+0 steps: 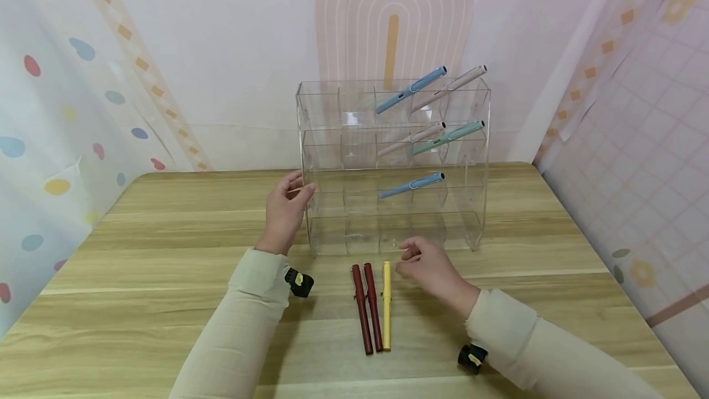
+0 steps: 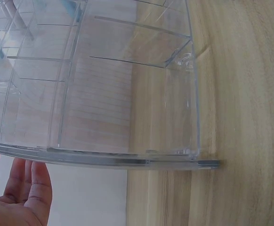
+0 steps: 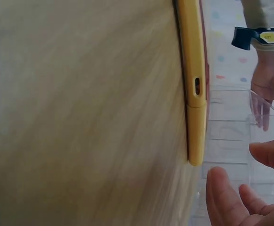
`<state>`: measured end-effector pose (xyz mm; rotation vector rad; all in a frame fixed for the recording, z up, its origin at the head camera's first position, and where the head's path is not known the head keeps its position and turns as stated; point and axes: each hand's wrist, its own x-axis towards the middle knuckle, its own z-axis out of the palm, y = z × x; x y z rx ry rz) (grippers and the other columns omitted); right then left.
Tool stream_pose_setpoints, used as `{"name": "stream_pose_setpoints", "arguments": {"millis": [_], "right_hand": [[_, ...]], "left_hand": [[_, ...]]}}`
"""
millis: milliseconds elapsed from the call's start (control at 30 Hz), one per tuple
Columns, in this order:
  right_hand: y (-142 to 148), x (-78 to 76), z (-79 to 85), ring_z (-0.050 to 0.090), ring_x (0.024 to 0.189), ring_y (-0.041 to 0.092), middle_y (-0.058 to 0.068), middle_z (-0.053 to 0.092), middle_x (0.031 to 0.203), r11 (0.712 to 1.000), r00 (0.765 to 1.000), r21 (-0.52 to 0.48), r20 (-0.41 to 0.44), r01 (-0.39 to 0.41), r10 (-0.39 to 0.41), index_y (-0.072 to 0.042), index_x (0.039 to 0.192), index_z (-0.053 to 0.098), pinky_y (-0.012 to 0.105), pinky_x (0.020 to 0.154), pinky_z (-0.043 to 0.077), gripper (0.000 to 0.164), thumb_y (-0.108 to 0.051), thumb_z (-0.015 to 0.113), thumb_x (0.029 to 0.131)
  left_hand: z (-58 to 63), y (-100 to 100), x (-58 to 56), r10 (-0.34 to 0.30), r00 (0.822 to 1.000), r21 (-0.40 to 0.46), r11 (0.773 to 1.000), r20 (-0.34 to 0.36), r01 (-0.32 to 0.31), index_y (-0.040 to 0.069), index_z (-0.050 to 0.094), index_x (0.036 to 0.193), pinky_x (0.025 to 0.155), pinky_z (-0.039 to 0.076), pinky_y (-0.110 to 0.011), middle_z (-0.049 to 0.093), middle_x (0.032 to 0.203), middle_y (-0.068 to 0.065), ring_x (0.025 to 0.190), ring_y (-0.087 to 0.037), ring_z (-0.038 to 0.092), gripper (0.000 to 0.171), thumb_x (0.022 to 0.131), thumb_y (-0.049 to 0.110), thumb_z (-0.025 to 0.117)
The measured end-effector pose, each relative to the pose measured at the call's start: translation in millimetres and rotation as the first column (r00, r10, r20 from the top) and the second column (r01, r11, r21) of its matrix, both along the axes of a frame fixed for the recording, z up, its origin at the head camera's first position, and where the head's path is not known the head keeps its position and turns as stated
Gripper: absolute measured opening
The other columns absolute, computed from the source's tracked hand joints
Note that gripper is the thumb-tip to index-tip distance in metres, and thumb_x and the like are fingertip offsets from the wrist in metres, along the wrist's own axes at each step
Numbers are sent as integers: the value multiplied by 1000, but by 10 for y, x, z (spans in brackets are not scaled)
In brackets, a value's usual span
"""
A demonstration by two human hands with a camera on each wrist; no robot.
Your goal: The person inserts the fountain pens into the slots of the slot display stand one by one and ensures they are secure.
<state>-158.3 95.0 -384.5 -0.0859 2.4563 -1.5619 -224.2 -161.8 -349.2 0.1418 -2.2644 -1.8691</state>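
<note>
A clear acrylic pen rack point(image 1: 327, 180) with tiered compartments stands upright on the table. At its left side panel, my left hand point(image 1: 285, 211) holds the edge, with the thumb at the front and the fingers point(image 2: 39, 190) along the outer face. Two dark red pens point(image 1: 361, 310) and a yellow pen point(image 1: 386, 310) lie side by side in front of the rack. Just right of the yellow pen's far end hovers my right hand point(image 1: 432, 270), its fingers loosely bent and holding nothing. In the right wrist view the fingertips are apart from the yellow pen point(image 3: 197, 56).
Several pens lean in the rack's right half: a blue pen point(image 1: 412, 89) and a pale pink pen point(image 1: 451, 87) on top, another pink pen point(image 1: 412, 139) and a green pen point(image 1: 450, 137) below, then a blue pen point(image 1: 412, 185). A patterned curtain point(image 1: 249, 36) hangs behind the wooden table point(image 1: 166, 251).
</note>
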Motion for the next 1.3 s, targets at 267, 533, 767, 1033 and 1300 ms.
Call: {"name": "stream_pose_setpoints", "arguments": {"millis": [267,533,767,1033,1300], "right_hand": [[-75,-48,-28,55,72,18,11,56,98,995,997,71,46,-67,64,3,122,56,30,59,47,43,-9,71,84],[-169,-101,-53,55,68,16,9,60,89,974,989,170,54,-147,140,4,120,57,28,57,48,44,-10,74,81],[-257,-104,-48,39,50,9,-1,53,65,926,977,317,7,-206,215,5,118,60,22,49,36,45,-12,75,80],[-296,-113,-33,47,62,13,6,64,87,888,967,403,-23,-222,252,6,110,64,25,55,41,37,-10,75,79],[-282,-116,-55,46,58,12,2,57,74,884,965,409,-30,-225,259,0,94,64,23,52,40,21,-8,76,79]], "left_hand": [[12,1,10,0,1000,3,1000,17,0,6,47,141,93,44,-37,51,130,-18,114,-25,49,45,98,17,56],[21,-5,9,1,1000,9,1000,18,-1,6,47,141,93,45,-36,51,130,-18,113,-24,48,45,98,16,56],[10,-10,9,9,1000,4,1000,11,-9,6,48,139,89,46,-33,51,128,-18,110,-23,49,42,98,14,55],[9,-10,3,10,1000,3,1000,7,-10,5,48,140,93,46,-37,52,128,-18,112,-25,50,44,98,14,56],[3,3,-7,7,1000,12,1000,7,-7,5,47,140,93,46,-38,51,129,-18,112,-25,50,44,97,14,56]]}}
